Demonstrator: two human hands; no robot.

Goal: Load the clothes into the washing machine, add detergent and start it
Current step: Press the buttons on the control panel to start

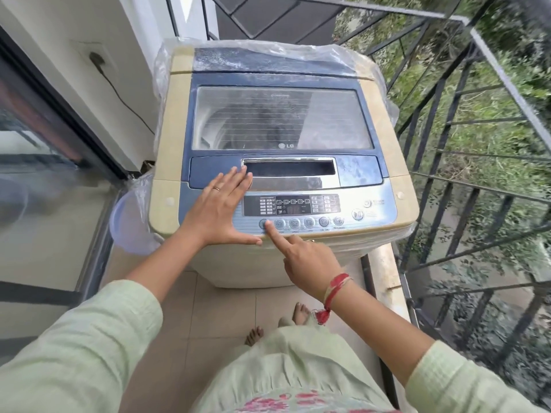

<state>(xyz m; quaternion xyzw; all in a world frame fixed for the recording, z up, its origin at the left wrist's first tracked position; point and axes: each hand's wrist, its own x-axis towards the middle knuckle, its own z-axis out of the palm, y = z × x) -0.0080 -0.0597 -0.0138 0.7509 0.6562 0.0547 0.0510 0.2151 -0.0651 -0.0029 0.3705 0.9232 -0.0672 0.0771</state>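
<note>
Over the top: open air above the shut lid [283, 117] of the washing machine [167, 162].
Panel, left end: taken up by the left hand [222, 208], lying flat, and the right hand [307, 260], forefinger on the leftmost button.
Panel, right end: the control panel [351, 213] is bare there.
Right side: the black railing [447, 162] stands just beside the machine, leaving a narrow gap.
Left side: the glass door [53, 180] is near; a cable [125, 99] hangs down the wall.
Far side: the plastic cover [268, 50] is bunched up behind the lid.
</note>
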